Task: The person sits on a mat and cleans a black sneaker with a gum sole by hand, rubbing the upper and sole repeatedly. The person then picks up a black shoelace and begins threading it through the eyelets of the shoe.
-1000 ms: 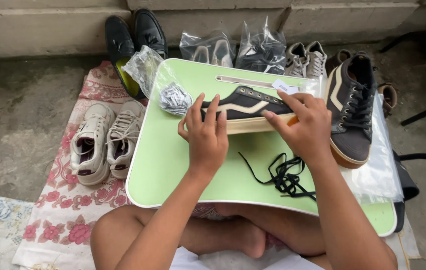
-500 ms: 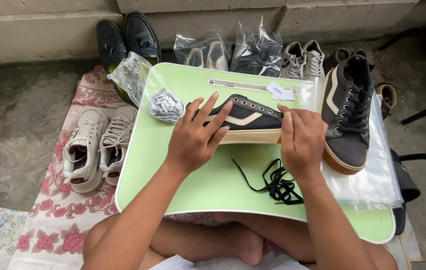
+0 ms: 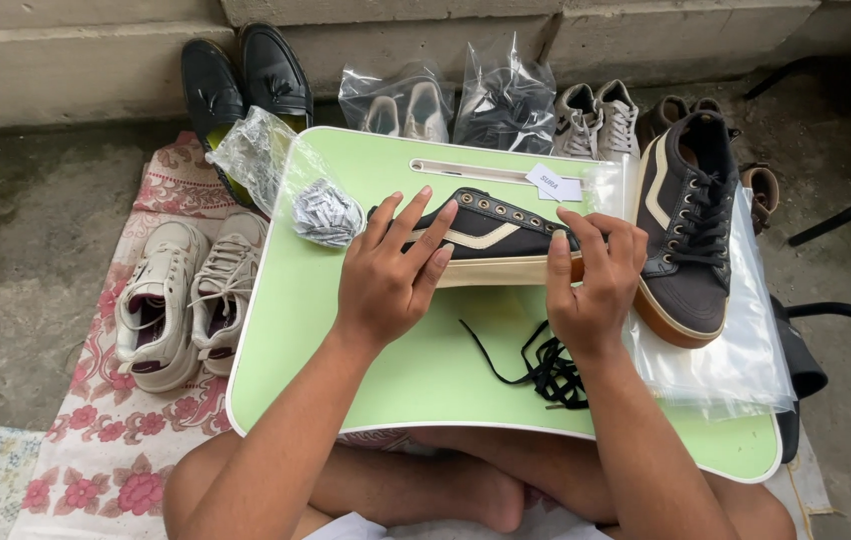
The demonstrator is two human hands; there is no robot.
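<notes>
- Dark sneaker point(image 3: 491, 235) lying on its side near the middle of the green tabletop point(image 3: 386, 370), sole edge toward the body, row of eyelets bare and without a lace.
- Left hand point(image 3: 386, 275) laid flat over the heel half of that sneaker, grip spread, fingers fanned across the upper and pinching nothing.
- Right hand point(image 3: 596, 285) at the toe end of the sneaker, grip curled over the top edge, thumb on the near side; pressing rather than pinching, as far as can be told.
- Black lace point(image 3: 546, 370) loose in a tangle on the tabletop, just nearer the body than the sneaker, touched by neither hand.
- Matching sneaker point(image 3: 686, 235) right of the first one, upright on a clear plastic bag point(image 3: 736, 350), already laced.
- Judged from this: one shoe of the pair finished, the other steadied but with threading not yet begun.
- Crumpled paper wad point(image 3: 326, 213) and an empty bag point(image 3: 266, 160) left of the sneaker, at the tabletop's far corner.
- White sneakers point(image 3: 186, 300) farther left on a floral cloth point(image 3: 96, 470); black loafers point(image 3: 241, 80), bagged shoes point(image 3: 446, 105) and grey sneakers point(image 3: 596, 118) beyond the tabletop along the wall.
</notes>
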